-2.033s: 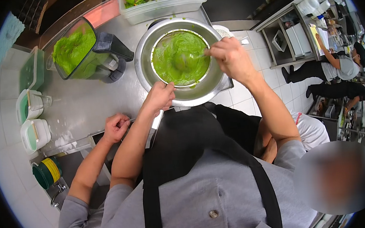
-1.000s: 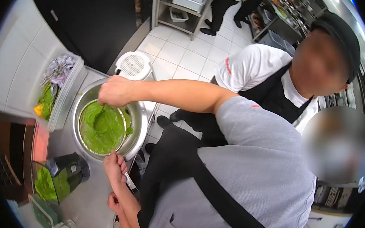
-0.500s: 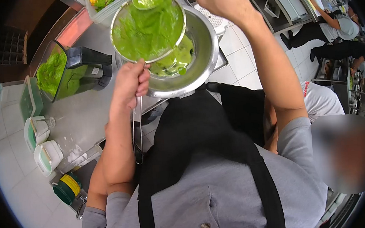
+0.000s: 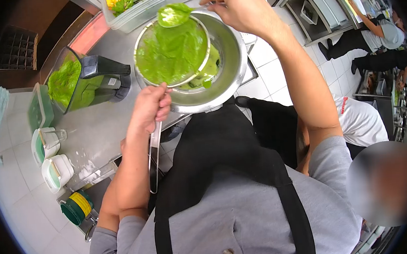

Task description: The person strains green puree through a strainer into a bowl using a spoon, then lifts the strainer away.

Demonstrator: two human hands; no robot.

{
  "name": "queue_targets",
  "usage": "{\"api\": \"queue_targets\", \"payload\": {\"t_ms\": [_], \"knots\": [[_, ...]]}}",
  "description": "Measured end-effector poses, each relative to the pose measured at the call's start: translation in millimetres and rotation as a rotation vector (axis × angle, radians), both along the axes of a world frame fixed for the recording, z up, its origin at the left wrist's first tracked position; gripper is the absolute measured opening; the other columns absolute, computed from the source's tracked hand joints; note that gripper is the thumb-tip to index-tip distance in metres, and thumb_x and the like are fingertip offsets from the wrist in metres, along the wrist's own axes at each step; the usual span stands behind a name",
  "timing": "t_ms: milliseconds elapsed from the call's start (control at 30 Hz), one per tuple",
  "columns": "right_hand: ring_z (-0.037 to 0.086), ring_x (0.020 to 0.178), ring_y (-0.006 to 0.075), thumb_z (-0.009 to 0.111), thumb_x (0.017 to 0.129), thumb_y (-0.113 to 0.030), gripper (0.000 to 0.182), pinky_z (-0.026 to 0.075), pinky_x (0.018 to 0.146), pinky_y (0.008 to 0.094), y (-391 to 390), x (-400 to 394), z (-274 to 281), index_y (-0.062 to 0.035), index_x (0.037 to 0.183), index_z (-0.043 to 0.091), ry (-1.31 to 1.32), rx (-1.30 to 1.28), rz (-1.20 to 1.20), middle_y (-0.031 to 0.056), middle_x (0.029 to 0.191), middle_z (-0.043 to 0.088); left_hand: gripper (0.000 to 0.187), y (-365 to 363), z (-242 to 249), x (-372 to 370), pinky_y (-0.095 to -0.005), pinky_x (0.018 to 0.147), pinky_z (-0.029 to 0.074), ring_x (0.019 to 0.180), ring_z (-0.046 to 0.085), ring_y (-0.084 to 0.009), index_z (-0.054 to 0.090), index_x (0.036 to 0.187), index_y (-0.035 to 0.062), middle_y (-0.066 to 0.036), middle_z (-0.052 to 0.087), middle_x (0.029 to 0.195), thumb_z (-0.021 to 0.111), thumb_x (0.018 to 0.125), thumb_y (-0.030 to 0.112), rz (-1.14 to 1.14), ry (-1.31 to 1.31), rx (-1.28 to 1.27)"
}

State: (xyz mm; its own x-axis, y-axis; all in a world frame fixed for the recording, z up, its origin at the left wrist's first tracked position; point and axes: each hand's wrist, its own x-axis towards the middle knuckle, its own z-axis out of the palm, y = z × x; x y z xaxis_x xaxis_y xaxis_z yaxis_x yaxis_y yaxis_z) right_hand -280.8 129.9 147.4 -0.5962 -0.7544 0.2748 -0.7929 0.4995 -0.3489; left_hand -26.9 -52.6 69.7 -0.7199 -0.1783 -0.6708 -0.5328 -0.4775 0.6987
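My left hand is closed round the long metal handle of a round mesh strainer. Thick bright green puree spreads over the mesh. Between the fingers of my right hand is the thin handle of a spoon, its head coated in green and just over the strainer's far side. Below the strainer stands a wide metal bowl, with green liquid in the bottom. Part of the bowl is hidden by the strainer.
Left of the bowl, a blender jug holds green puree on the steel counter. A clear plastic tub with leaves stands behind. White containers line the left edge. Another person is close on my right; others work farther off.
The strainer and spoon have come slightly nearer to me over the bowl. My hands keep their holds. The whole view has shifted a little.
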Motion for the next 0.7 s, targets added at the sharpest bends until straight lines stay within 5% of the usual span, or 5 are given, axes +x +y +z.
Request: {"api": "queue_targets", "payload": {"t_ms": [533, 700], "knots": [[0.073, 0.093, 0.0353, 0.061, 0.093, -0.016, 0.025, 0.058, 0.085, 0.0467, 3.2, 28.1, -58.6, -0.0178, 0.109, 0.080, -0.168, 0.199, -0.039, 0.0151, 0.099, 0.077, 0.030, 22.1, -48.7, 3.0, -0.0254, 0.035, 0.019, 0.038, 0.025, -0.0046, 0.051, 0.099, 0.0020, 0.006, 0.036, 0.055, 0.050, 0.110, 0.030, -0.032, 0.010, -0.086], [0.072, 0.088, 0.0337, 0.064, 0.092, -0.014, 0.018, 0.058, 0.080, 0.0452, 3.7, 29.5, -43.7, -0.0138, 0.102, 0.079, 0.246, 0.210, 0.100, 0.0096, 0.091, 0.074, 0.029, 21.1, -55.6, 2.8, -0.0265, 0.035, 0.017, 0.038, 0.024, -0.0041, 0.052, 0.097, 0.0026, 0.007, 0.035, 0.055, 0.050, 0.110, 0.028, -0.032, -0.013, -0.045]]}}
